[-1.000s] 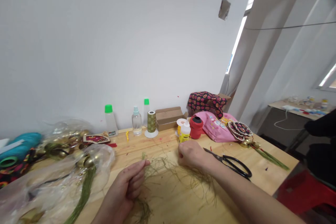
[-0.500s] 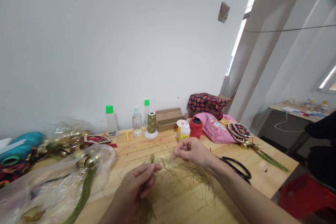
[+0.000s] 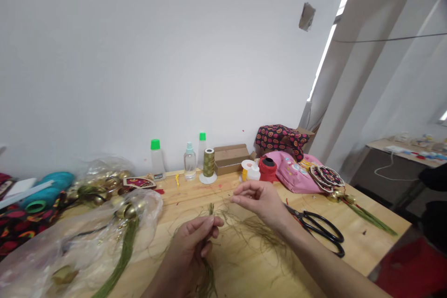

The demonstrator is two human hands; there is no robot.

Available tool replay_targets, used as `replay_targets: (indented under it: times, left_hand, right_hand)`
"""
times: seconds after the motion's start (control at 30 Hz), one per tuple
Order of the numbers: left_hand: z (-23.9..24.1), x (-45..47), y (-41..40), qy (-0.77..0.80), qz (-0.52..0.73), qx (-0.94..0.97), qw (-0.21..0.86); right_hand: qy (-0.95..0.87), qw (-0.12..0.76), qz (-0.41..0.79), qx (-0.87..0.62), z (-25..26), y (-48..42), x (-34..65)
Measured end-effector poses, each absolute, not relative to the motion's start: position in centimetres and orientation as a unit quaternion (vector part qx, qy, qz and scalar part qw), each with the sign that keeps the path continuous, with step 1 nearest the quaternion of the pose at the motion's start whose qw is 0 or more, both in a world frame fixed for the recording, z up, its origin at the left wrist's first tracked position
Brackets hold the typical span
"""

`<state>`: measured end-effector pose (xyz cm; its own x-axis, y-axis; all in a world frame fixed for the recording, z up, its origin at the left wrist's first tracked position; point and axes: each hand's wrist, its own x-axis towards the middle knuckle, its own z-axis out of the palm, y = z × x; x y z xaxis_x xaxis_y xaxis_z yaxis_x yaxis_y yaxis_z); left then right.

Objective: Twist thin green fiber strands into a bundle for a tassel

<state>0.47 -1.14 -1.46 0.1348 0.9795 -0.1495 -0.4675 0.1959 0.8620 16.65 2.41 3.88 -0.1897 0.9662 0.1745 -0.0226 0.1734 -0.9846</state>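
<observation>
My left hand [image 3: 192,242] is closed round a bundle of olive-green thread [image 3: 211,209]. Its short tuft sticks up above the thumb and forefinger, and the longer strands hang below the hand. To the right, my right hand [image 3: 261,202] is raised above the table with thumb and fingertips brought together. Any thread between those tips is too fine to make out. Loose, tangled green threads [image 3: 260,233] lie on the wood under and between both hands. Beside my right forearm rest black-handled scissors [image 3: 321,228], their blades partly hidden by the arm.
Along the wall stand green-capped bottles [image 3: 157,160], a clear bottle [image 3: 190,163], an olive thread spool [image 3: 208,164], a cardboard box [image 3: 232,158] and a red spool [image 3: 267,170]. A plastic bag [image 3: 150,205] with brass bells is at left. A pink bag [image 3: 293,174] and tasselled ornament [image 3: 326,178] sit right.
The view has turned slightly left, so more of the scissors shows. My right hand's fingers have straightened from a more curled pinch. My left hand still grips the thread bundle.
</observation>
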Motion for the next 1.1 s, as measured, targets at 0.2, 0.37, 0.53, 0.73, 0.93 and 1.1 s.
replay_targets:
  times: [0.2, 0.37, 0.53, 0.73, 0.93, 1.1]
  left_hand:
    - [-0.9, -0.3, -1.0, 0.375, 0.563, 0.304, 0.67]
    - [-0.8, -0.1, -1.0, 0.376, 0.55, 0.3, 0.683]
    - [-0.7, -0.4, -1.0, 0.386, 0.549, 0.3, 0.678]
    - [-1.1, -0.7, -0.7, 0.383, 0.566, 0.276, 0.676]
    - [-1.2, -0.5, -0.8, 0.389, 0.551, 0.281, 0.683]
    - [-1.1, -0.6, -0.9, 0.394, 0.551, 0.279, 0.681]
  right_hand:
    - [-0.749, 0.232, 0.443, -0.434, 5.7, 0.5, 22.9]
    - [-0.863, 0.064, 0.303, -0.4, 5.8, -0.7, 25.1]
    - [-0.852, 0.103, 0.134, -0.495, 2.7, 1.8, 23.3]
    - [-0.853, 0.063, 0.018, -0.518, 0.7, 4.0, 21.8]
    - [-0.866, 0.001, -0.012, -0.5, 0.1, 5.1, 21.2]
    - [-0.901, 0.001, -0.008, -0.433, 1.4, 4.3, 20.9]
